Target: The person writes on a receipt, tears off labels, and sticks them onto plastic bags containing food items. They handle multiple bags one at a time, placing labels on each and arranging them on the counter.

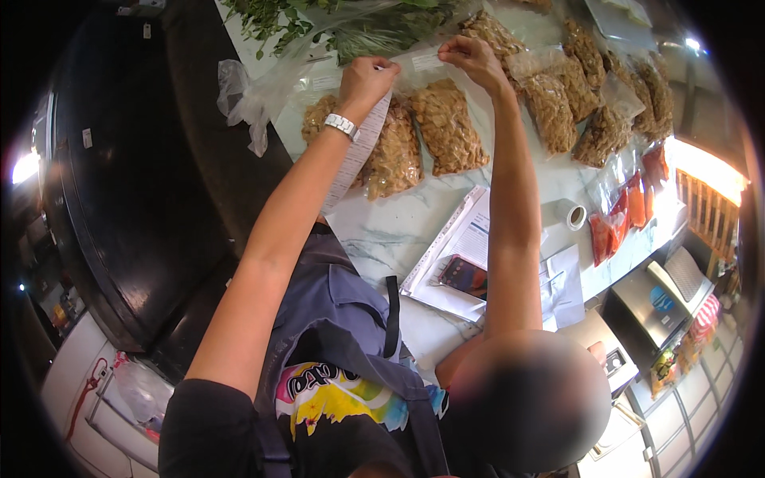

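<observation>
My left hand [368,81] is closed around a long strip of printed white labels [362,151], which hangs down beside my wrist. Just right of it, my right hand [476,65] has thumb and finger pinched together at the end of a white label [426,61]. That label lies at the top of a clear bag of brown flakes [450,127]; what exactly the fingertips grip is too small to tell. Partly behind the strip lies another bag of brown flakes [392,155], with a third bag [317,118] left of my left wrist.
More filled bags [550,111] crowd the table's far right, near red-filled pouches [612,227] and a tape roll [570,213]. Leafy greens [390,36] lie at the back. Papers with a phone [464,276] sit nearer me. Another person's head, blurred, is at lower right.
</observation>
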Motion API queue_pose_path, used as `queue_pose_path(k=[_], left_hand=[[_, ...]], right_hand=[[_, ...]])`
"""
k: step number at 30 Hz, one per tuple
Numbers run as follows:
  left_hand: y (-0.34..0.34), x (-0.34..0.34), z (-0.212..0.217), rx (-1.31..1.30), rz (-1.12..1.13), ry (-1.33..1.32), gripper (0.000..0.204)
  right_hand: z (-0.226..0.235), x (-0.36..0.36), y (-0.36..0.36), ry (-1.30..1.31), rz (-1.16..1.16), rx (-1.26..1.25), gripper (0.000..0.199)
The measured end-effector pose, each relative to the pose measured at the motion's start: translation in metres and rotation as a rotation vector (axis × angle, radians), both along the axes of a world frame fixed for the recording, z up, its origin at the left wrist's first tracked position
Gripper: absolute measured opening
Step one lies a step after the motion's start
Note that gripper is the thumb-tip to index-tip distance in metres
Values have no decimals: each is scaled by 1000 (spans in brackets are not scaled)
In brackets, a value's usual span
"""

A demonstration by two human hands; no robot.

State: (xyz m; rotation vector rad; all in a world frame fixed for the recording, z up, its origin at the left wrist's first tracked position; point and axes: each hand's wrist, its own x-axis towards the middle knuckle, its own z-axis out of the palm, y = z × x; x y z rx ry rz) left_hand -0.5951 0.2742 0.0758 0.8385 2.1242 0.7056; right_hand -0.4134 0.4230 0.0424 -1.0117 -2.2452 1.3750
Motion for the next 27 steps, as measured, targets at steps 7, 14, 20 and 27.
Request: queue_pose_path(k=[7, 14, 20, 27], left_hand=[[3, -4, -5, -35, -34, 10, 32], [18, -18, -17, 55, -94, -97, 50], [52, -17, -5, -107, -417, -13, 64], [60, -17, -19, -89, -523, 39, 51]], right_hand=[[-8, -8, -10, -29, -92, 95, 17], [-3, -12, -20, -79, -179, 132, 19], [-11, -11, -23, -49, -212, 152, 19], [-6, -13, -28, -118, -239, 119, 19]])
